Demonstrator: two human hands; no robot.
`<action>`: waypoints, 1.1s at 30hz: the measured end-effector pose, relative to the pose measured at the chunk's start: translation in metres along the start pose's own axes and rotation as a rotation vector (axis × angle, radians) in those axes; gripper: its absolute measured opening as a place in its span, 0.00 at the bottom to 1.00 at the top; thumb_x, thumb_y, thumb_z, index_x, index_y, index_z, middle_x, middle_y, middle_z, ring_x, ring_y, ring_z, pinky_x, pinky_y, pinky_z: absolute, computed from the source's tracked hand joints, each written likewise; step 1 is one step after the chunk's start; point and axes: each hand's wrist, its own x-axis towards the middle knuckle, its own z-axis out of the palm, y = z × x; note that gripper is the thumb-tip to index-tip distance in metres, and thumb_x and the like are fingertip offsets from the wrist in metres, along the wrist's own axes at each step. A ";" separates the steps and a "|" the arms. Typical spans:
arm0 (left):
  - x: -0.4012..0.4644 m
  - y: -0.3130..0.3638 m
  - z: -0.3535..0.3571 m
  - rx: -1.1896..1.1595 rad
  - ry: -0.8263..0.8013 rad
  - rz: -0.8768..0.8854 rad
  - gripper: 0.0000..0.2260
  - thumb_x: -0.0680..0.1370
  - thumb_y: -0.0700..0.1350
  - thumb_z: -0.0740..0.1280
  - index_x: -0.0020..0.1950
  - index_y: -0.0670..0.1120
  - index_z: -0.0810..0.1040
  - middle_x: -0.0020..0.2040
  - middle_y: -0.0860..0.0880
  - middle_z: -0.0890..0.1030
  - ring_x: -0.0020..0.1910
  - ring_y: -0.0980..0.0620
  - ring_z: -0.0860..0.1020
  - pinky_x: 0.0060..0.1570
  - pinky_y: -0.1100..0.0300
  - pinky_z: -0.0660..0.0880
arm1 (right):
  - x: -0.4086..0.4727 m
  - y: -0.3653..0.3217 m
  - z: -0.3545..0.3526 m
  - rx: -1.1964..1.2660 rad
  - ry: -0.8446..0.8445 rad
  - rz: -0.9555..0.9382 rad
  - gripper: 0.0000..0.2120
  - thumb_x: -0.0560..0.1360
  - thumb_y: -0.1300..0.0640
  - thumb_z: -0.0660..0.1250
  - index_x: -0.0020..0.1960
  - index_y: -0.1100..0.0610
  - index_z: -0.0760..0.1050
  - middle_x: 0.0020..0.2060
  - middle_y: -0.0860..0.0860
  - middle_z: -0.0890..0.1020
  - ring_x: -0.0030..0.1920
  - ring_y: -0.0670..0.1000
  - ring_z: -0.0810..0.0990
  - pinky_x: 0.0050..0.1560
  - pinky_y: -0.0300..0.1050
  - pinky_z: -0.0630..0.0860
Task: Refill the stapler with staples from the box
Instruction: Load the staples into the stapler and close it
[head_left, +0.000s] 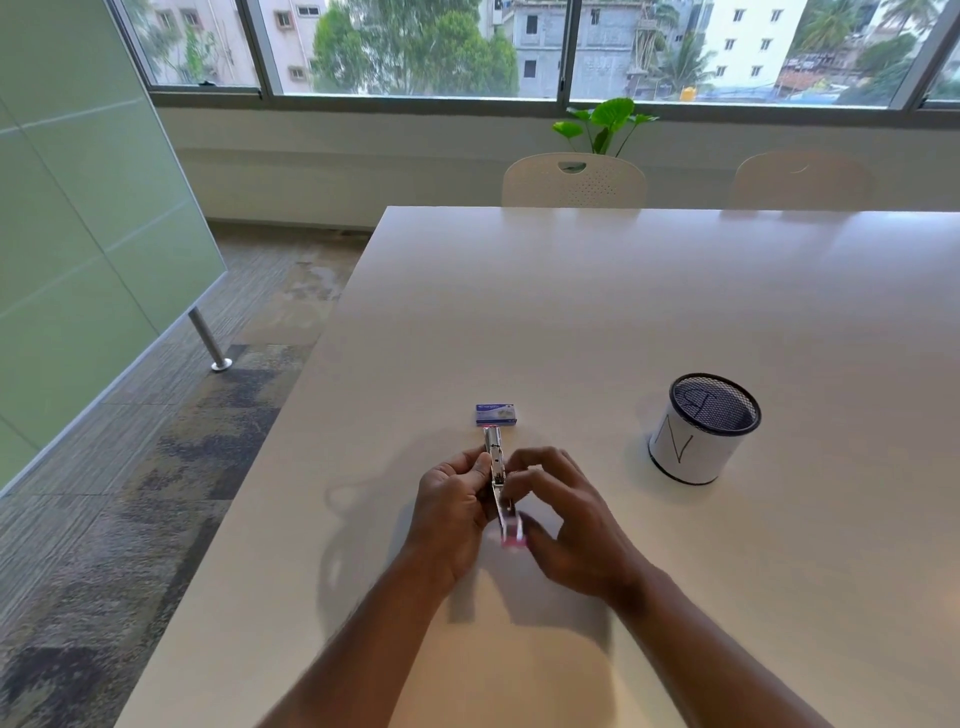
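A small metal stapler (496, 470) with a pink end is held above the white table (571, 322), its length pointing away from me. My left hand (449, 512) grips its left side. My right hand (569, 525) curls around its right side, fingers at the pink end, which is blurred. A small blue and white staple box (496, 414) lies shut on the table just beyond the stapler's far tip. Whether the stapler's magazine is open I cannot tell.
A mesh pen cup (701, 428) with a white paper wrap stands to the right of my hands. Two white chairs (574, 182) stand at the table's far edge, with a plant behind them. The table's left edge drops to carpeted floor beside a green glass partition (88, 208).
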 end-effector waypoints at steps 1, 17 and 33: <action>0.000 0.000 -0.001 0.004 -0.011 -0.001 0.11 0.83 0.35 0.61 0.58 0.35 0.82 0.47 0.35 0.85 0.43 0.42 0.86 0.46 0.49 0.85 | 0.003 0.000 0.002 0.011 0.043 0.009 0.07 0.76 0.60 0.72 0.53 0.54 0.79 0.53 0.48 0.79 0.56 0.49 0.78 0.55 0.37 0.74; -0.004 0.000 -0.005 0.069 -0.144 0.017 0.13 0.84 0.36 0.60 0.65 0.37 0.80 0.54 0.33 0.84 0.55 0.37 0.84 0.54 0.48 0.82 | 0.045 -0.012 0.010 0.500 0.187 0.867 0.20 0.73 0.36 0.70 0.49 0.53 0.82 0.40 0.52 0.87 0.42 0.50 0.87 0.43 0.46 0.84; -0.002 0.005 0.010 0.420 0.065 0.242 0.12 0.83 0.48 0.65 0.57 0.44 0.85 0.51 0.40 0.87 0.53 0.40 0.86 0.56 0.46 0.81 | 0.043 -0.019 0.005 1.001 0.239 0.941 0.20 0.72 0.43 0.74 0.54 0.59 0.85 0.48 0.59 0.87 0.45 0.55 0.87 0.48 0.46 0.83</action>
